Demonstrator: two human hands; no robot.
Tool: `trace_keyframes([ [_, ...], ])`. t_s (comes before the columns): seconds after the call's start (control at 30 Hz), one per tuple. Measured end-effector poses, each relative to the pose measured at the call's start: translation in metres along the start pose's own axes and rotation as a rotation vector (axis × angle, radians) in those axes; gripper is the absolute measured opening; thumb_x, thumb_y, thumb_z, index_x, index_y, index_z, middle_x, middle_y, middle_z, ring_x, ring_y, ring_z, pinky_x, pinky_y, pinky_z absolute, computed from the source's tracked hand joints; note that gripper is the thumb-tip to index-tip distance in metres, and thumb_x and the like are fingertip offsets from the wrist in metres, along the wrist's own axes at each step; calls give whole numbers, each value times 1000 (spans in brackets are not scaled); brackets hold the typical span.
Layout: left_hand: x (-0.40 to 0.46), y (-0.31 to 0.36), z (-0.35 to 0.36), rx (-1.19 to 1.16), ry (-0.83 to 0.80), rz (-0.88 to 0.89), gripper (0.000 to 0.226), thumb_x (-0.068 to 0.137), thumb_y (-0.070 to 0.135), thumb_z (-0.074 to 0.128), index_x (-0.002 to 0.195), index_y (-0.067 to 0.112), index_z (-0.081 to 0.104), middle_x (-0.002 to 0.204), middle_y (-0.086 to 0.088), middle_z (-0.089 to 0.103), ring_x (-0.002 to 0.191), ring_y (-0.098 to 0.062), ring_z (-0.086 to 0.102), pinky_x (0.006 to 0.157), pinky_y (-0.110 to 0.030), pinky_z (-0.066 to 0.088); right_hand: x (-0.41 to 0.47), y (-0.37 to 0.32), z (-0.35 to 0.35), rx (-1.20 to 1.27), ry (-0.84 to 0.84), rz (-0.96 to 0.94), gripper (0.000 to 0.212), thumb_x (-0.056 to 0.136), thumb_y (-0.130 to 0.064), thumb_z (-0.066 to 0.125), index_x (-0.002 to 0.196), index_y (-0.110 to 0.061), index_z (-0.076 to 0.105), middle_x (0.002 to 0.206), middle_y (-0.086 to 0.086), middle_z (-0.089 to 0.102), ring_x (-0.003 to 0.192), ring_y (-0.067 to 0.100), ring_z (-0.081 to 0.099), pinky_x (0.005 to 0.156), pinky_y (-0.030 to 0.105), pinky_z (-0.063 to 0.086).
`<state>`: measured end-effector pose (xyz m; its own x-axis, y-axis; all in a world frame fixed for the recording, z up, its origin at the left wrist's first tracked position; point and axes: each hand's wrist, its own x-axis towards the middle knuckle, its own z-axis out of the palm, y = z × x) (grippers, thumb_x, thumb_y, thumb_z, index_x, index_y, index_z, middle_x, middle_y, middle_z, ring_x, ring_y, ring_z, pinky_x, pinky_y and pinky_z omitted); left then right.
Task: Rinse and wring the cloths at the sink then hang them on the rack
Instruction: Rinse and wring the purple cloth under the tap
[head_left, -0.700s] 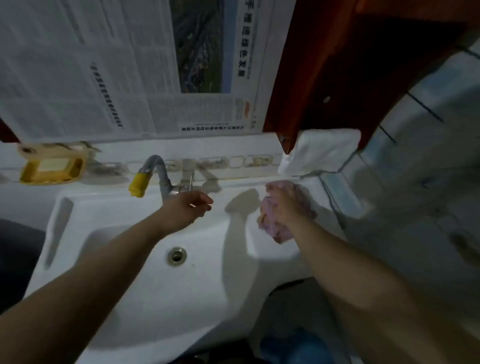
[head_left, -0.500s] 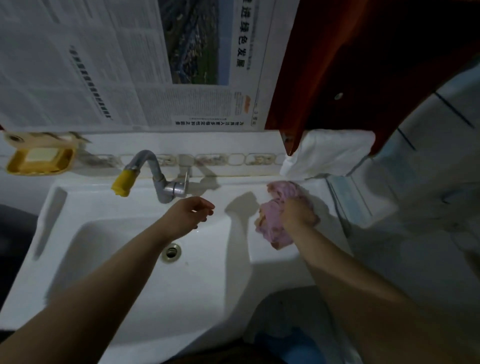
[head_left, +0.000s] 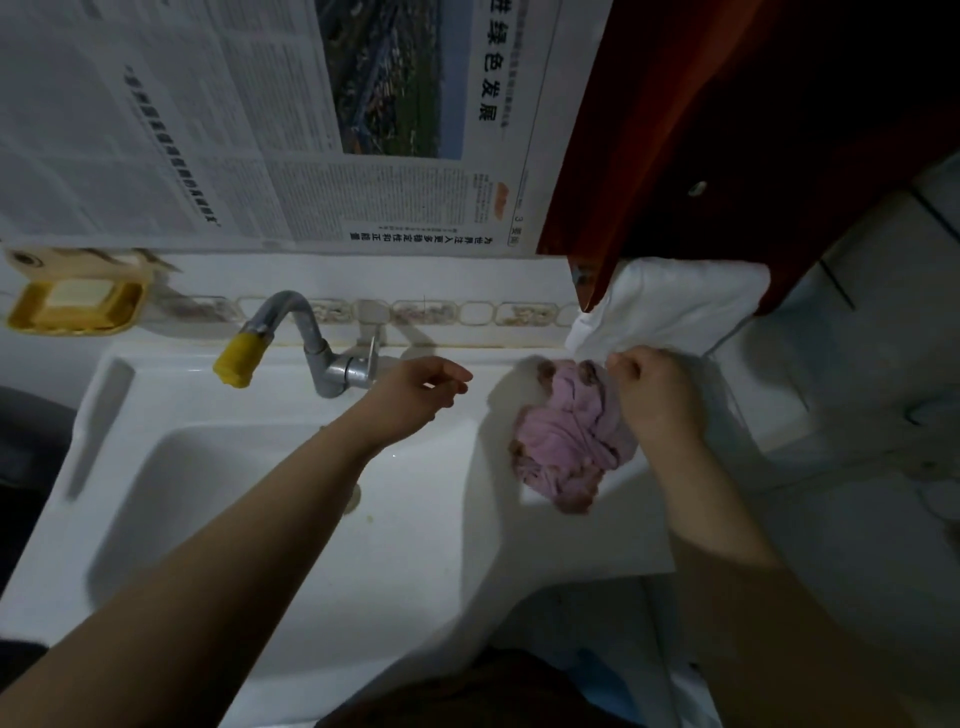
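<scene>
Two cloths at one sink (head_left: 130, 519), pink cloth (head_left: 569, 447) now lying on the right rim, right hand (head_left: 654, 397) fingers pinching the white cloth (head_left: 680, 306) beyond, left hand (head_left: 415, 395) loosely open beside the tap (head_left: 332, 366)

Left hand (head_left: 415, 389) extended, fingers loosely curled, right hand (head_left: 654, 395) forward, grip fisted
</scene>
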<state>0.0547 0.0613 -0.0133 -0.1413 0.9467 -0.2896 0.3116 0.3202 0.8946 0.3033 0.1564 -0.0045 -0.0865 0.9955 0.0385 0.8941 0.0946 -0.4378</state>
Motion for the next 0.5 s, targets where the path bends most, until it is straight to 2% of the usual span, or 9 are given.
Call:
trace_keyframes([
  [0.07, 2, 6, 3, -16, -19, 7, 18, 97, 12, 51, 108, 16, 64, 105, 0, 67, 90, -12, 61, 68, -19, 47, 2, 6, 26, -69, -245, 55, 19, 94, -34, 47, 97, -21, 60, 97, 8, 64, 82, 26, 57, 72, 32, 47],
  [0.13, 1, 8, 6, -18, -30, 7, 17, 97, 12, 51, 107, 17, 64, 104, 1, 68, 88, -11, 61, 69, -18, 48, -7, 15, 55, -178, -473, 93, 34, 89, -38, 54, 119, -20, 54, 115, 10, 60, 99, 29, 58, 85, 38, 49],
  [0.17, 0, 8, 8, -14, -42, 5, 17, 97, 12, 51, 106, 18, 64, 104, 2, 68, 88, -11, 61, 70, -19, 48, -13, 20, 66, -222, -508, 91, 43, 89, -36, 56, 127, -18, 50, 122, 11, 56, 106, 31, 56, 89, 38, 48],
  [0.23, -2, 3, 12, 0, -77, -11, 17, 97, 12, 51, 105, 19, 65, 103, 2, 68, 87, -10, 61, 70, -19, 48, -26, 26, 79, -244, -414, 62, 38, 92, -27, 54, 127, -14, 52, 127, 12, 52, 114, 31, 53, 94, 38, 44],
  [0.3, -4, -3, 17, 33, -116, -26, 17, 96, 12, 52, 103, 18, 66, 101, 2, 70, 86, -10, 62, 68, -17, 47, -35, 30, 82, -193, -308, 89, 22, 93, -18, 52, 112, -13, 61, 122, 12, 53, 112, 30, 53, 93, 37, 45],
  [0.4, -5, -7, 25, 86, -161, -33, 17, 95, 11, 52, 102, 15, 67, 99, 0, 70, 80, -4, 63, 63, -10, 45, -41, 26, 73, -89, -226, 113, 9, 94, -18, 48, 93, -15, 57, 105, 12, 57, 97, 29, 57, 83, 41, 51],
  [0.5, -7, -3, 31, 94, -196, -32, 18, 93, 5, 53, 103, 9, 68, 97, -3, 69, 66, 9, 60, 58, -4, 42, -46, 7, 43, 148, -117, 138, 6, 99, -26, 40, 96, -21, 42, 83, 5, 57, 75, 22, 61, 63, 38, 54],
])
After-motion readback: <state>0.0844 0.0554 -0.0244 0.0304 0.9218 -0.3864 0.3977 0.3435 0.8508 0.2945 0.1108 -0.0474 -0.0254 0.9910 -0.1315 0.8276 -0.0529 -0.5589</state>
